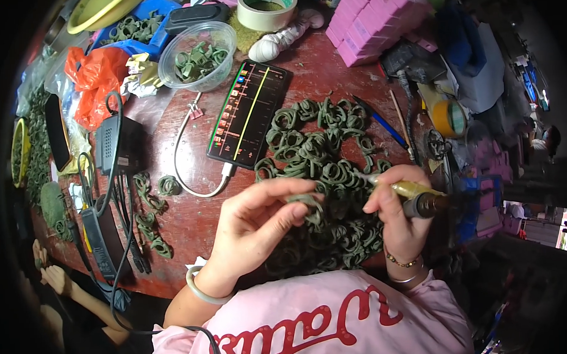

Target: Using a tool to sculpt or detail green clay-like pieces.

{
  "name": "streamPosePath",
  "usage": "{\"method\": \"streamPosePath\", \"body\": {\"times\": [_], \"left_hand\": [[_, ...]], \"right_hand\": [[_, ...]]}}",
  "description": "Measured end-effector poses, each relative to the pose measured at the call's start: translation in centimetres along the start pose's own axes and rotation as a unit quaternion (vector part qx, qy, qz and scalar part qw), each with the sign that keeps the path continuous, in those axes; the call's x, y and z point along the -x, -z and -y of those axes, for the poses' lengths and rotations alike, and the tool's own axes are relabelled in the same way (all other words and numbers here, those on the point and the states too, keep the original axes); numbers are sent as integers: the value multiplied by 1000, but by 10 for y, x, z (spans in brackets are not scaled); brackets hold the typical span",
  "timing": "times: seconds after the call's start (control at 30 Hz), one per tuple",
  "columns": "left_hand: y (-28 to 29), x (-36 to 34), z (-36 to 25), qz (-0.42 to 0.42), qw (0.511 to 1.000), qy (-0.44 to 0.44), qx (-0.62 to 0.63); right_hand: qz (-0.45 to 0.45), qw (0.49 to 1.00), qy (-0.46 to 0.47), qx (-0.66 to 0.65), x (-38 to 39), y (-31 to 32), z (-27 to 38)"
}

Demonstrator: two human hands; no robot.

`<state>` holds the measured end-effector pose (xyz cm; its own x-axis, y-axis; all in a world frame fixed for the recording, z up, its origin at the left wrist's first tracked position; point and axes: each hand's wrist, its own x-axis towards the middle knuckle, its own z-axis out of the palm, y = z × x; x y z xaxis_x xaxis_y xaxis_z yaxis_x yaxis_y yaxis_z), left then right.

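My left hand [251, 228] pinches a small dark-green ring [313, 207] between thumb and fingers, in front of my chest. In my right hand [398, 220] is a pen-shaped tool [415, 190] with a thin pointed metal tip, a yellowish grip and a dark thick rear end. Its tip points left toward the held ring but stays apart from it. Beneath and beyond both hands spreads a pile of similar green rings [313, 138], many shaped with bands and loops. Part of the pile is hidden by my hands and lies in shadow.
A phone [247, 113] with a white cable [178, 152] lies beyond my left hand. Behind it stands a clear tub [226, 61] of green pieces. Left are a black power box [123, 145] and cords; right are a blue pen [386, 126] and tape roll [448, 119]. Another person's hands [55, 278] show lower left.
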<state>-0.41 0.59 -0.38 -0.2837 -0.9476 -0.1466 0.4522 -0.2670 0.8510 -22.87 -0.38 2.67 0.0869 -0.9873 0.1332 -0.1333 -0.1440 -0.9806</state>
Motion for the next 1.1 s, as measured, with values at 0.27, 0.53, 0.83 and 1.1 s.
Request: {"method": "streamPosePath", "body": {"times": [0.27, 0.53, 0.83, 1.1], "left_hand": [[10, -4, -5, -90, 991, -92, -28], [13, -3, -5, -100, 990, -98, -1], [15, -3, -1, -118, 988, -69, 65], [13, -4, -2, -123, 988, -74, 53]], "right_hand": [[-63, 986, 82, 130, 4, 8, -6], [47, 944, 173, 277, -8, -2, -1], [28, 939, 179, 291, -8, -2, -3], [39, 942, 172, 285, -9, -1, -4]]}}
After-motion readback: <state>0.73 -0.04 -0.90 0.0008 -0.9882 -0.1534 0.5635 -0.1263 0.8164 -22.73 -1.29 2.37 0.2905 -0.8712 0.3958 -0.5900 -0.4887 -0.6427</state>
